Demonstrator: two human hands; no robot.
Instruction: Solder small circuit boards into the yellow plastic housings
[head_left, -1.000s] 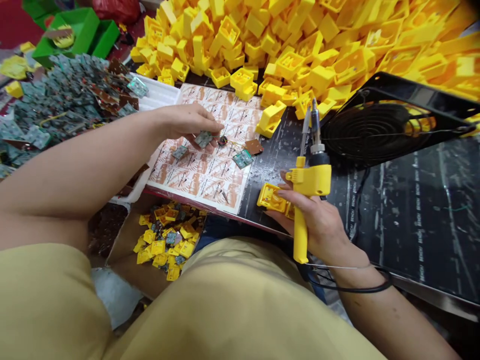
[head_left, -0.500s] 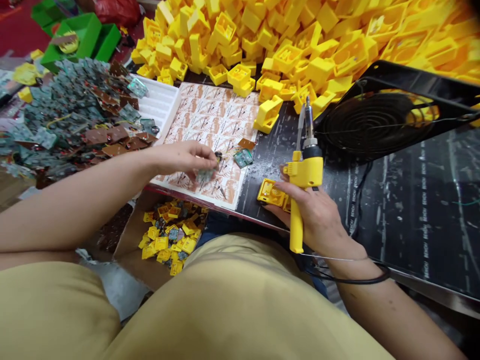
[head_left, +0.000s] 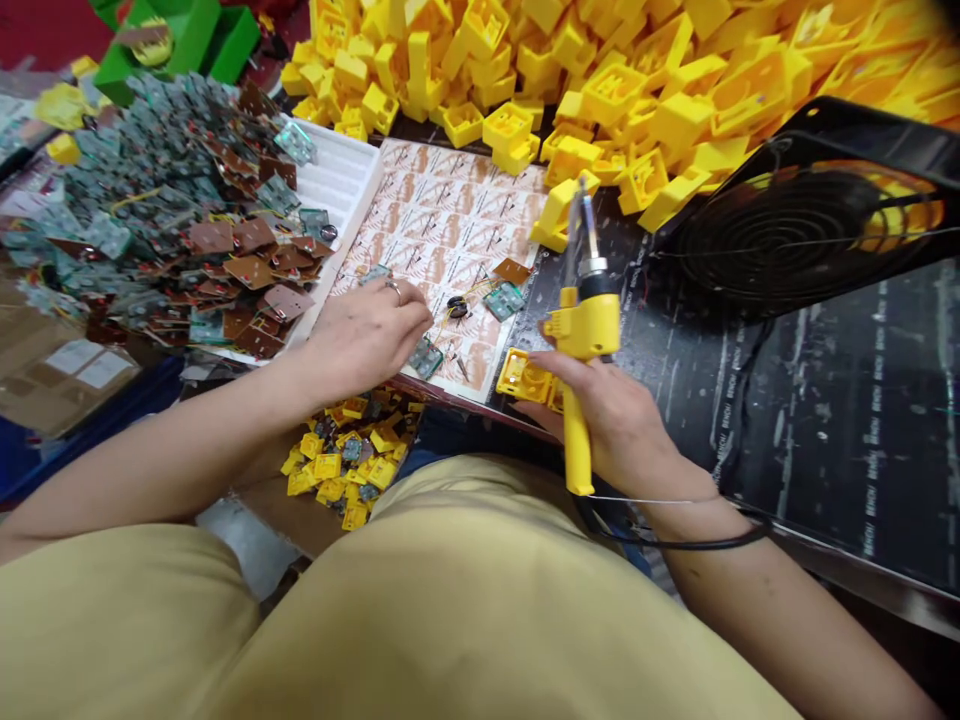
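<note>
My left hand [head_left: 367,335] is curled, fingers pinched on a small green circuit board [head_left: 426,356] at the near edge of a printed sheet [head_left: 442,230]. A black round part [head_left: 457,306] and two more boards [head_left: 505,298] lie just right of it on the sheet. My right hand [head_left: 611,425] grips a yellow soldering gun [head_left: 581,340], tip pointing up and away, while its fingertips also touch a flat yellow plastic housing [head_left: 525,377] on the black mat [head_left: 825,400].
A big heap of yellow housings [head_left: 615,70] fills the back. Piled circuit boards [head_left: 165,220] lie left on a white tray [head_left: 337,185]. A black fan [head_left: 787,230] sits right. Below the table edge a cardboard box [head_left: 341,470] holds assembled yellow parts. Green bins [head_left: 187,40] stand far left.
My left hand has pulled back toward me along the sheet with a board in its fingers. My right hand with the soldering gun shifted slightly left; the view tilted.
</note>
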